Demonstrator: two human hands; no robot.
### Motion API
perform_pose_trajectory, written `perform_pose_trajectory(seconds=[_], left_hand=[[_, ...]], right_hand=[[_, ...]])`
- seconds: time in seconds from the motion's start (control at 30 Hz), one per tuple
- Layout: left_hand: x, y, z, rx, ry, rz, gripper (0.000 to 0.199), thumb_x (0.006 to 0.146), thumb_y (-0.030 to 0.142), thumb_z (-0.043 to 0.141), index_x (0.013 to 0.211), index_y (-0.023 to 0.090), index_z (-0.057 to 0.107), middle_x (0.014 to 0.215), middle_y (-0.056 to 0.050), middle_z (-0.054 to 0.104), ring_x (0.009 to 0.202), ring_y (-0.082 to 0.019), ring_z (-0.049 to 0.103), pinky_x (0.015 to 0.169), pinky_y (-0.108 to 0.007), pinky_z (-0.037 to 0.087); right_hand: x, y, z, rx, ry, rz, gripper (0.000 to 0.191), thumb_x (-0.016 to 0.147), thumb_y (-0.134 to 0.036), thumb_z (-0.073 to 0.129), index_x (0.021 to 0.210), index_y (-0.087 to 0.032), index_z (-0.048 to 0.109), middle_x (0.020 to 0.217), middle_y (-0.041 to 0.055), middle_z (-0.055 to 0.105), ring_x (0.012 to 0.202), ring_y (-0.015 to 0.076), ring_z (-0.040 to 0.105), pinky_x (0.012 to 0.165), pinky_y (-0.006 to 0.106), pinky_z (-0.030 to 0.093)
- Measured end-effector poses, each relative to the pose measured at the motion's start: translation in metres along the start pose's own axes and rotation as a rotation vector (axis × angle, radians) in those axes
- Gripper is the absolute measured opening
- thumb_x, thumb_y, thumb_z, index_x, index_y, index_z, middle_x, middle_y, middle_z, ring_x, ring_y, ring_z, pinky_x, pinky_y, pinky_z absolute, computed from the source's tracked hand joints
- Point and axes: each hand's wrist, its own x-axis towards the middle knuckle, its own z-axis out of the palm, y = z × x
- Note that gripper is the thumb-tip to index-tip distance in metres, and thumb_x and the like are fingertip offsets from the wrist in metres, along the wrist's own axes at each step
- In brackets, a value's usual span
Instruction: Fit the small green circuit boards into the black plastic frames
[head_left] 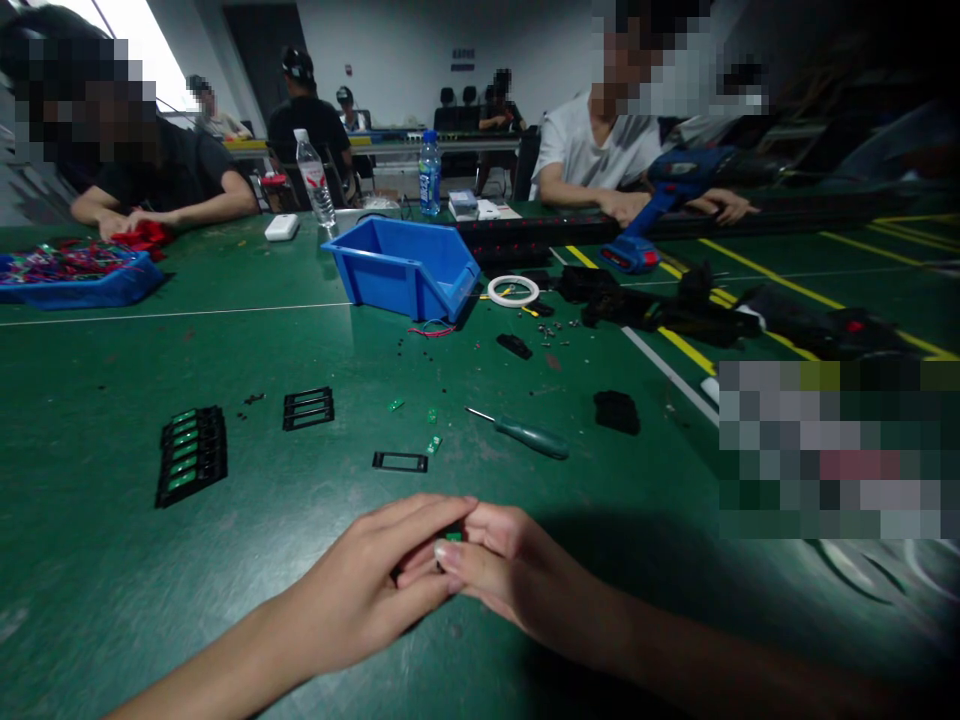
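My left hand and my right hand meet low in the middle, fingers closed together around a small green circuit board. Only a sliver of the board shows; a dark bit beside my right thumb is too covered to name. Just beyond my fingers lie a single black plastic frame and a few loose green boards. A screwdriver with a green handle rests to their right. Further left are several joined black frames and a row of black frames fitted with green boards.
A blue bin stands beyond, near a white ring and scattered screws. Black parts lie right. A blue cordless drill, bottles and a tray of wires sit further back. Co-workers sit across the table.
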Motion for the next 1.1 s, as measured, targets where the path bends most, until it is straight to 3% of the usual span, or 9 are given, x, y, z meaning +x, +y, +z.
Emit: perform_pose_trajectory(seconds=[0.2,0.43,0.87,1.1], left_hand=[[-0.001,0.0,0.002,0.051,0.01,0.047,0.06,0.096,0.021,0.063,0.152,0.026,0.04,0.137,-0.009,0.06,0.122,-0.02,0.061,0.102,-0.033,0.053],[-0.005,-0.003,0.004,0.135,0.058,0.1,0.067,0.093,0.022,0.069,0.152,0.024,0.038,0.141,-0.009,0.06,0.127,-0.02,0.059,0.108,-0.032,0.051],[-0.004,-0.001,0.001,0.055,0.017,-0.071,0.053,0.096,0.029,0.065,0.146,0.026,0.046,0.136,-0.008,0.063,0.12,-0.021,0.064,0.1,-0.033,0.055],[-0.003,0.0,0.0,0.037,0.008,-0.078,0.053,0.097,0.029,0.064,0.146,0.026,0.046,0.135,-0.008,0.063,0.121,-0.021,0.063,0.1,-0.033,0.055]], right_hand=[[0.0,-0.004,0.001,0.083,-0.021,0.048,0.024,0.092,-0.028,0.065,0.105,-0.01,0.074,0.097,0.0123,0.073,0.088,0.0189,0.07,0.089,0.036,0.051],[-0.001,-0.007,0.001,0.024,-0.013,0.077,0.022,0.093,-0.028,0.065,0.103,-0.012,0.075,0.096,0.0116,0.074,0.087,0.0192,0.072,0.09,0.037,0.053],[-0.001,-0.018,0.003,0.25,-0.088,0.091,0.017,0.092,-0.03,0.067,0.096,-0.013,0.071,0.097,0.0099,0.073,0.096,0.0205,0.071,0.097,0.037,0.05],[-0.002,-0.015,0.0,0.267,-0.105,0.071,0.018,0.094,-0.026,0.063,0.1,-0.01,0.07,0.098,0.0122,0.072,0.097,0.0213,0.07,0.096,0.04,0.05]])
